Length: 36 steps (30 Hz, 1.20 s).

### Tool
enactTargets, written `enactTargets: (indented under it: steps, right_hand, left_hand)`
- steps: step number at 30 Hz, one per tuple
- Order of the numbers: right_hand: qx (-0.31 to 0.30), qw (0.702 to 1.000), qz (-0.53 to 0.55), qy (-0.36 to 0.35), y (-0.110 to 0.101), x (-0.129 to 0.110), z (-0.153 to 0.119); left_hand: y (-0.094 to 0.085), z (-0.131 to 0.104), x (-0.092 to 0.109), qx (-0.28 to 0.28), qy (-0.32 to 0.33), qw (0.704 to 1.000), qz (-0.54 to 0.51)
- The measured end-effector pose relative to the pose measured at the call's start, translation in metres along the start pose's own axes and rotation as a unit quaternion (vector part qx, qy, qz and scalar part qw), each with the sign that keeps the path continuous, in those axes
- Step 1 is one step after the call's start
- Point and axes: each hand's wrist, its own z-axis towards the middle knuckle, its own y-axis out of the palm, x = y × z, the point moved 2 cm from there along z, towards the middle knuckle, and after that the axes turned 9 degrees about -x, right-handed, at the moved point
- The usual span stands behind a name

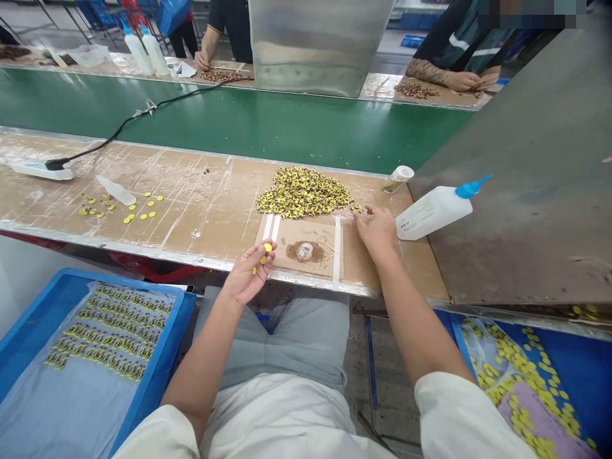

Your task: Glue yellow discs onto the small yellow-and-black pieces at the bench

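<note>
Several yellow discs [268, 247] are held in my left hand [249, 274], its fingers curled round them near the table's front edge. My right hand [377, 231] reaches over the cardboard at the right end of a heap of small yellow and black pieces [306, 193]. Its thumb and forefinger are apart beside a few loose pieces [356, 208], with nothing visible between them. Between my hands a small clear cup [305, 251] sits in a brown wet patch on a taped cardboard sheet, with a thin stick [329, 246] beside it.
A white bottle with a blue nozzle [433, 213] leans right of my right hand, near a small jar [398, 180]. Loose yellow discs [143, 217] lie left. Blue trays [179, 319] flank my legs. Beyond the green belt [201, 124], people's hands [461, 81] work.
</note>
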Motion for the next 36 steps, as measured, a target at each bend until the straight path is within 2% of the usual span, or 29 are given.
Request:
enactTargets:
  steps: [2,5,12,18,21,25,31,34,36]
  right_hand:
    - [-0.024,0.999,-0.035,0.015,0.012,0.003,0.014]
    - [-0.038,0.998,-0.046,0.009,0.023,0.005,0.019]
    - [0.014,0.995,0.01,-0.1,0.03,0.011,0.023]
    - [0.014,0.982,0.08,-0.168,0.019,0.005,0.019]
    - [-0.011,0.976,0.091,-0.196,0.006,-0.002,0.003]
    - [-0.062,0.966,0.055,-0.247,-0.007,-0.008,-0.021]
    - [-0.126,0.95,-0.021,-0.287,-0.004,-0.012,-0.033]
    - [-0.127,0.95,-0.014,-0.287,0.001,-0.015,-0.032]
    - [-0.108,0.959,-0.008,-0.263,0.004,-0.015,-0.032]
  left_hand:
    - [-0.008,0.014,0.013,0.009,0.036,0.999,0.006]
    - [-0.018,0.033,0.025,0.026,0.087,0.996,0.011]
    - [-0.024,0.059,0.026,-0.01,0.106,0.994,0.021]
    - [-0.025,0.061,0.019,-0.034,0.109,0.993,0.02]
    - [-0.027,0.058,0.017,-0.019,0.112,0.993,0.019]
    - [-0.029,0.057,0.015,0.0,0.112,0.994,0.011]
    - [-0.029,0.057,0.014,-0.029,0.145,0.989,0.028]
    - [-0.029,0.055,0.013,-0.016,0.139,0.99,0.032]
    - [-0.029,0.054,0.013,0.006,0.128,0.991,0.03]
